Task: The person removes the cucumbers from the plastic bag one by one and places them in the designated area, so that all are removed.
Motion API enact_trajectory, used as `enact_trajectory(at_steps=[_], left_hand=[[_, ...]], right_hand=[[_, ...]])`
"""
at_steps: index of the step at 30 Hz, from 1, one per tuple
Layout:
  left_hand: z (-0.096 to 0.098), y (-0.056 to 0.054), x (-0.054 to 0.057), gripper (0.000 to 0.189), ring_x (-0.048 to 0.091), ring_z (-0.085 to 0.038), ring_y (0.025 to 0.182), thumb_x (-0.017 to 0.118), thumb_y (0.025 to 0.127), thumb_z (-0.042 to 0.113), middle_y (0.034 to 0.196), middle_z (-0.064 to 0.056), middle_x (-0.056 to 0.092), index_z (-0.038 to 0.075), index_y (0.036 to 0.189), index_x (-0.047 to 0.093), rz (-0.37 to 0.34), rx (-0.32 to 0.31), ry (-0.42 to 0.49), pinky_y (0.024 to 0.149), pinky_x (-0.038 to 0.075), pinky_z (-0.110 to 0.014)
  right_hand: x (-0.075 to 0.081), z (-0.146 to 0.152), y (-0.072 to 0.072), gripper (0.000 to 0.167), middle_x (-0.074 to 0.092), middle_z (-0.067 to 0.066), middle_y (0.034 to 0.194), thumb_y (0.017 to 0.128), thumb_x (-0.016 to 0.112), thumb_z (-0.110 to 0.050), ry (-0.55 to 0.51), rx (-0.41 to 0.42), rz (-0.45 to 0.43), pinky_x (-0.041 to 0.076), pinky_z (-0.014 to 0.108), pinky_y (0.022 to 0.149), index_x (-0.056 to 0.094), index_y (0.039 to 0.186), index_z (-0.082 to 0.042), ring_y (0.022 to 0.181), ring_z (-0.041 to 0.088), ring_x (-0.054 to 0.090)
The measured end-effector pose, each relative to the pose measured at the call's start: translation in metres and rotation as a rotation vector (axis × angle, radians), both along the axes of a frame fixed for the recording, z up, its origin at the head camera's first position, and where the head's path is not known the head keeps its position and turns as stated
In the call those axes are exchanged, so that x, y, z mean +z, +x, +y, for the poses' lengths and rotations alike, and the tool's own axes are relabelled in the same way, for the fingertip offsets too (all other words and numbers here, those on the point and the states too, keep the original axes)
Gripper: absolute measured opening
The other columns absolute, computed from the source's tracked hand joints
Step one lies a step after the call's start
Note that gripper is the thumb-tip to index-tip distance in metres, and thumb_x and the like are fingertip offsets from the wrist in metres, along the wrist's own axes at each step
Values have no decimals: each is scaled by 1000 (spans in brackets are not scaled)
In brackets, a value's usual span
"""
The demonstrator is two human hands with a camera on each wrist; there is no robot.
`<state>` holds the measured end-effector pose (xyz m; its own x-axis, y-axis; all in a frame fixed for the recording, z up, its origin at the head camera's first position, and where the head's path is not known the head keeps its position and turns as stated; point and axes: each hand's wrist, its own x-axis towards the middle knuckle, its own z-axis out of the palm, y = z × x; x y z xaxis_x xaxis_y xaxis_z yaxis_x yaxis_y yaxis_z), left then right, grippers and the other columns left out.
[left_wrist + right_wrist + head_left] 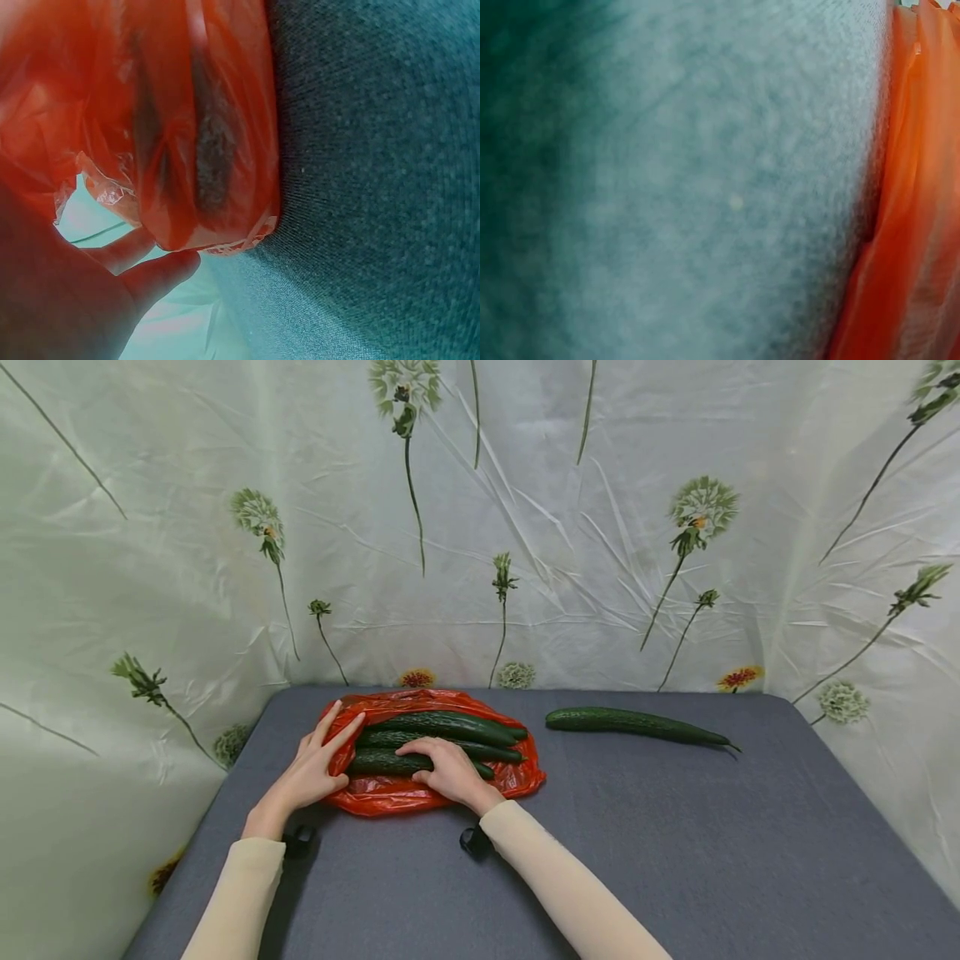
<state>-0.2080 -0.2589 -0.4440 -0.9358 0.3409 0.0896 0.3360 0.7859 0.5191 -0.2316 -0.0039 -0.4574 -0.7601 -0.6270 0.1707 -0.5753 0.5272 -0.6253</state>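
With fingers of left hand [306, 771] apart, touching red bag [375, 802]. Inside it, gripping front cucumber [377, 762] with right hand [453, 773].

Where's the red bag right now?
In the head view, the red bag lies near the far edge of the grey table, towards the left, with the left hand on its left end and the loose cucumber apart to its right.

You face a pale, creased sheet [585, 597] printed with dandelions [703, 510], light glinting on its folds; it also flanks both sides of the dark gray, cloth-covered table [675, 852] before you.
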Motion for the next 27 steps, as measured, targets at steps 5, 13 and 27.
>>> enact_trajectory(at_steps=[5,13,27], left_hand=[[0,-1,0,96,14,-61,126,66,75,-3,158,-15,-8,20,155,18,4,-2,6,89,23,-75],[-1,-2,-2,95,13,-61,127,66,76,-1,158,-14,-8,21,155,18,-1,-2,9,88,23,-76],[-3,-2,-2,96,13,-61,127,66,76,-2,158,-13,-8,22,155,18,-12,-4,22,89,22,-75]], right_hand=[[1,-2,-1,42,57,0,130,88,66,-7,50,23,53,39,34,99,60,128,-20,118,17,51],[1,-4,0,39,60,0,125,88,65,-4,59,10,118,42,31,94,61,124,-20,107,16,55],[9,0,1,40,60,-1,126,87,62,2,-9,-37,132,41,33,96,65,121,-19,113,17,54]])
